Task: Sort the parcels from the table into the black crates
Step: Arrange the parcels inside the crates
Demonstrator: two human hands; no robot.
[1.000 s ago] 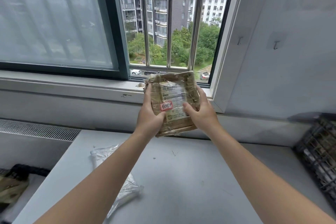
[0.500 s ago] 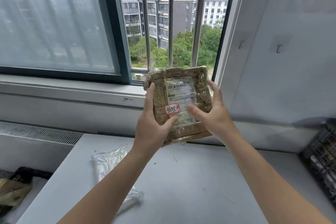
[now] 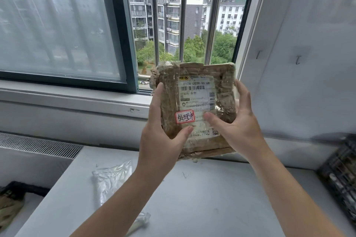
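Parcels show over a grey desk (image 3: 212, 198) with a black crate (image 3: 341, 179) at its right edge: a clear plastic packet (image 3: 111, 181) lies flat on the left, and a brown taped parcel (image 3: 196, 106) is upright in the air before the window sill. The left grip (image 3: 159, 140) and right grip (image 3: 237, 127) each clasp one side of it, thumbs on the labelled face beside a red-bordered sticker (image 3: 185, 116).

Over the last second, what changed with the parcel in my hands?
The brown taped parcel tipped up so its label faces you more squarely. Left hand and right hand kept their grip on its sides. The clear plastic bag stayed on the table.
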